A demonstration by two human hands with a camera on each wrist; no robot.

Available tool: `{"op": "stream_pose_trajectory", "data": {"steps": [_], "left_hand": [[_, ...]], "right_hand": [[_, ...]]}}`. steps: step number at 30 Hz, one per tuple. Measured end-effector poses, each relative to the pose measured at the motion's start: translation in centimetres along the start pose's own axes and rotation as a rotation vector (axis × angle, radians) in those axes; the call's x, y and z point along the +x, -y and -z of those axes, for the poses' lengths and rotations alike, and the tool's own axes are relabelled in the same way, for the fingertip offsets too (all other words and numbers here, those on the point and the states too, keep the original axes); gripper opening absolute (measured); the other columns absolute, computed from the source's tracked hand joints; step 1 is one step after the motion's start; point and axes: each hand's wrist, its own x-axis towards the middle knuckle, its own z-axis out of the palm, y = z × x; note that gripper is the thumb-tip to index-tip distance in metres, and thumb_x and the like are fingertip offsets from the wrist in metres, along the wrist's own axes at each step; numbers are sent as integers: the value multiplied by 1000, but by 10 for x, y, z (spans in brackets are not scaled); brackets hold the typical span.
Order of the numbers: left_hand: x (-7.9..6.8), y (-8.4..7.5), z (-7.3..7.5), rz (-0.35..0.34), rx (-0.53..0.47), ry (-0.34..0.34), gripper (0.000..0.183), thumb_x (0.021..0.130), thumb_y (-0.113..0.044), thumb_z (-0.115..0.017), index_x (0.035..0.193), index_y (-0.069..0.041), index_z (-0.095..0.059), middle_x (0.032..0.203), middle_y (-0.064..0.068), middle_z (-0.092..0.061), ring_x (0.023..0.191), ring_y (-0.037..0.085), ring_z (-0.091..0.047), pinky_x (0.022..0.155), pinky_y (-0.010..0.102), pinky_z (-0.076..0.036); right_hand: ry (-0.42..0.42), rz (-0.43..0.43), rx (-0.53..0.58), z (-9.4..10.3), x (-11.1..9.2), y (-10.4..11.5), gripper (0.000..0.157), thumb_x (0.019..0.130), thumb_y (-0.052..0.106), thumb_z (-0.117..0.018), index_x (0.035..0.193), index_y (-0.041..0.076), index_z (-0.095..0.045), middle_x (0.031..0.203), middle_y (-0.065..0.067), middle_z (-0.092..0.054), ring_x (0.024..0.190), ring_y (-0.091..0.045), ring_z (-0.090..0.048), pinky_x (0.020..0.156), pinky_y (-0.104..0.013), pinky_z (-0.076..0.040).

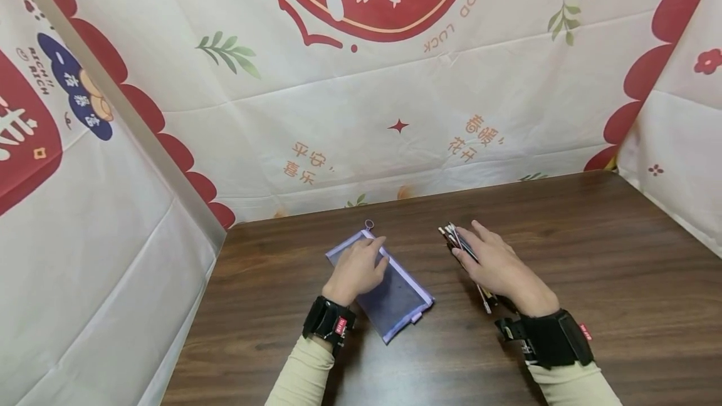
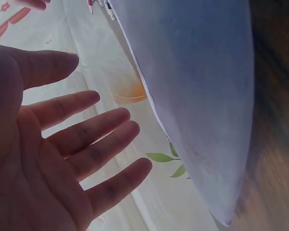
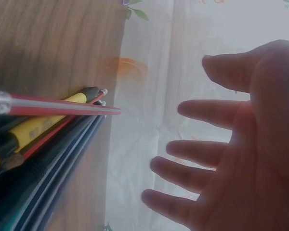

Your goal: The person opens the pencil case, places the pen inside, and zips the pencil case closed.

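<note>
A purple mesh zip pouch (image 1: 395,302) lies slanted on the table, its ring pull (image 1: 369,224) at the far end. Over the pouch's upper part hovers my left hand (image 1: 356,268), fingers extended; the left wrist view shows a gap between its fingertips and the pouch (image 2: 197,72). To the right lies a bundle of pens and pencils (image 1: 451,234), partly hidden beneath my right hand (image 1: 496,262). In the right wrist view that hand's fingers are straight and spread, apart from a yellow-and-black pen (image 3: 38,130) and a red-and-silver pencil (image 3: 62,107).
The dark wooden table (image 1: 620,255) runs back to a printed white cloth (image 1: 361,99) hung upright along its far edge. Similar cloth panels (image 1: 130,255) flank the left and right sides. Each wrist wears a black strap (image 1: 558,337).
</note>
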Motion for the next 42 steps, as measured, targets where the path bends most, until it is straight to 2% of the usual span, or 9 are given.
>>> {"op": "stream_pose_trajectory", "data": {"steps": [6, 14, 23, 26, 29, 32, 35, 39, 42], "left_hand": [[5, 5, 4, 0, -6, 15, 46, 92, -28, -53, 133, -7, -53, 127, 15, -61, 117, 28, -54, 95, 43, -48], [4, 13, 3, -8, -54, -12, 45, 91, -27, -55, 130, -5, -55, 127, 16, -60, 116, 29, -54, 96, 43, -47], [5, 17, 6, 5, -101, -10, 45, 92, -28, -54, 131, -6, -55, 130, 16, -58, 117, 31, -53, 94, 48, -47], [7, 18, 4, -19, -89, -20, 44, 91, -26, -55, 129, -5, -57, 126, 15, -61, 113, 30, -55, 91, 46, -49], [8, 20, 0, -39, -80, -29, 41, 90, -22, -56, 126, -3, -58, 93, 8, -69, 92, 22, -61, 82, 40, -52], [7, 21, -4, -33, -93, 19, 41, 89, -17, -55, 128, -4, -57, 67, 1, -56, 64, 13, -54, 62, 30, -49], [6, 19, -7, -28, -121, 106, 43, 88, -13, -53, 130, -6, -55, 70, -1, -54, 52, 9, -43, 51, 24, -40], [9, 13, -11, -41, -135, 191, 44, 88, -11, -49, 132, -10, -54, 78, 3, -57, 51, 9, -40, 49, 23, -35], [12, 11, -14, -63, -104, 194, 43, 89, -11, -48, 131, -12, -56, 80, 3, -58, 58, 10, -45, 54, 24, -39]], "right_hand": [[15, 8, -24, 4, 2, 2, 53, 96, 25, -48, 141, -2, -38, 143, -38, -28, 125, -57, -28, 92, -73, -30], [56, 0, -58, 6, 1, -1, 53, 96, 26, -50, 139, -3, -40, 141, -38, -30, 125, -56, -29, 93, -72, -31], [22, 27, -58, 8, 2, -8, 53, 94, 24, -53, 136, -6, -43, 132, -35, -43, 119, -50, -41, 91, -65, -39], [16, 29, -51, 8, 2, -8, 53, 93, 24, -54, 136, -6, -43, 131, -34, -44, 117, -49, -44, 89, -64, -41], [18, 41, -41, 7, 3, -6, 54, 93, 24, -54, 136, -7, -42, 130, -35, -45, 114, -48, -47, 88, -63, -43], [26, 49, -28, 3, 3, -5, 54, 93, 23, -55, 136, -7, -42, 129, -35, -46, 113, -48, -48, 87, -62, -43], [42, 47, -19, 0, 1, -4, 54, 92, 22, -56, 136, -7, -43, 129, -35, -46, 113, -48, -48, 87, -62, -44], [63, 41, -22, 2, 2, -2, 56, 93, 24, -56, 137, -7, -41, 130, -35, -46, 111, -46, -50, 85, -60, -45], [74, 45, -26, 5, 3, 1, 57, 93, 26, -55, 137, -7, -41, 130, -34, -46, 112, -45, -50, 85, -60, -45]]}}
